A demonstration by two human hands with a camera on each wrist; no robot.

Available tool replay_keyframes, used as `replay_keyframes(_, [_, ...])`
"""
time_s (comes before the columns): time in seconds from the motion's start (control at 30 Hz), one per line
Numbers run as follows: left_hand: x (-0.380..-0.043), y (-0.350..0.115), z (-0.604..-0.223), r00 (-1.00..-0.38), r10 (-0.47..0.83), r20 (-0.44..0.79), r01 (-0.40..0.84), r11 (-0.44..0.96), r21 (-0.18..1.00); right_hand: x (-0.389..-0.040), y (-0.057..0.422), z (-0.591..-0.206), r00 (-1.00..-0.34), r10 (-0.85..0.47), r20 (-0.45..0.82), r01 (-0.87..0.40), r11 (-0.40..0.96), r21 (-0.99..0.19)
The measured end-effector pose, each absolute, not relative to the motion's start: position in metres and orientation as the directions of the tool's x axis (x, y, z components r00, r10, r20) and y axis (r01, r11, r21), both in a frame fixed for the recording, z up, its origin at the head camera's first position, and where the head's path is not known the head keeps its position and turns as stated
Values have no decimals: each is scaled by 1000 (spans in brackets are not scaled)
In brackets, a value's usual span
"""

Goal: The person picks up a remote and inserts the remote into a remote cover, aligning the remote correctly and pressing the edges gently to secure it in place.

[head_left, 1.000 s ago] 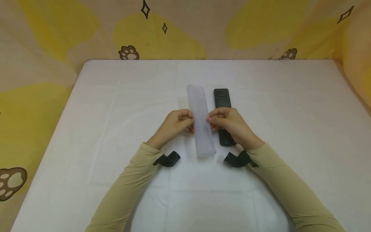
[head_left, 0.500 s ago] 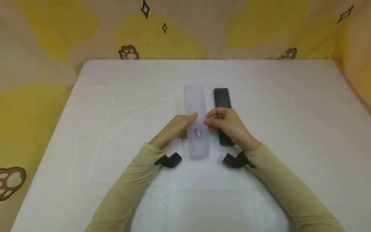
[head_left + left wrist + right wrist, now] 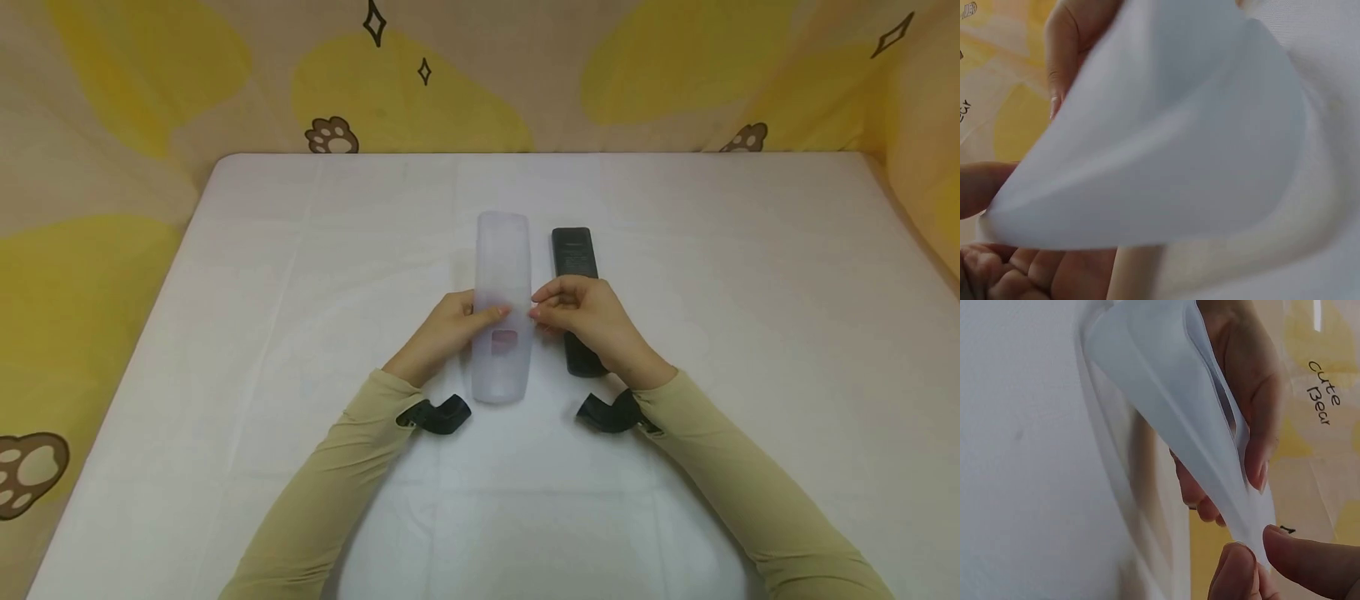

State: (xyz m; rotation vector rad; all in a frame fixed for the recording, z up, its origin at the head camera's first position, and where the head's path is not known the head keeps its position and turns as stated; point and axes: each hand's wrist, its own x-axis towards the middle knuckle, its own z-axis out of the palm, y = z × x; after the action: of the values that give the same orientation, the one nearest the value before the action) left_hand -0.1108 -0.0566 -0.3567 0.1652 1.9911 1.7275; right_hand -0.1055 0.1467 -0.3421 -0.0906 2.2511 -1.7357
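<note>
A long, cloudy, see-through sleeve (image 3: 502, 258) sits near the middle of the white table (image 3: 337, 275), its far end pointing to twelve o'clock as the wearer sees it. It looks soft and thin, and in the right wrist view its layers part along one side. Low on its face shows a small reddish rectangle (image 3: 504, 342) – a cutout or a label, I can't tell which from here.

At the sleeve's nine o'clock the left hand (image 3: 450, 323) grips it, thumb laid across the upper face and fingers tucked behind; I'd guess that spread hold is there to steady so floppy a thing. At its three o'clock the right hand (image 3: 592, 321) pinches the edge between thumb and finger, a lighter hold, perhaps chosen for feeling along the rim. Held between the two, the sleeve seems to be just clear of the cloth.

Just beyond its right edge lies a black remote (image 3: 574, 252), running nearly parallel, faint print on its upturned side. The right hand hangs over its middle – close by, likely, for convenience. Out at seven and five o'clock, black curved pieces (image 3: 444, 414) jut from the tan sleeves (image 3: 322, 492). A yellow patterned curtain (image 3: 480, 75) hangs at twelve.
</note>
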Motion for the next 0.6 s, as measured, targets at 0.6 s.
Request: replay_keyframes(0.6, [-113,-64,-359,-870,391,-302,-312,39,949,-97,196,-339,-981,-75,-179,130,431,-893])
